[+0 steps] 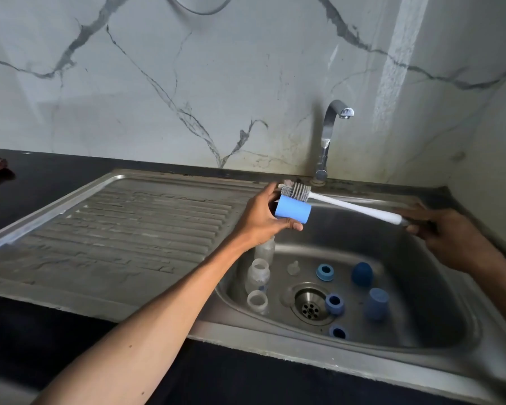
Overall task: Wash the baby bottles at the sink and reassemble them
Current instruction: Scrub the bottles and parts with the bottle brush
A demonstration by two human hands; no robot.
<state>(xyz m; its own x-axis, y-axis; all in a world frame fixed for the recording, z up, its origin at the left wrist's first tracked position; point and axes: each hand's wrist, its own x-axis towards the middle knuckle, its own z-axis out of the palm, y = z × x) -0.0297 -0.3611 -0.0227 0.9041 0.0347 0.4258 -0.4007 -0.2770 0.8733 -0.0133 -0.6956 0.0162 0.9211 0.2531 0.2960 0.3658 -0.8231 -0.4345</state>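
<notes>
We work over the steel sink [438, 340], whose basin holds all the dismantled parts low and together so nothing rolls off, while the ribbed draining board [123, 229] on our left lies ready, we judge, for washed pieces. The tap [332, 133] stands at the back rim, and no water shows at its spout. In the basin three clear bottles [257, 274] lie near the left wall, with blue collar rings [324, 271], darker blue caps [362, 273] and a clear teat [293, 268] scattered around the drain [311, 306]. Our left hand [263, 213] grips a light blue cap [293, 209] held up over the basin, so drips would fall into it. Our right hand [447, 229] is curled round the handle end of the bottle brush [354, 206], its bristles lying just above the cap, apparently for scrubbing its outside.
</notes>
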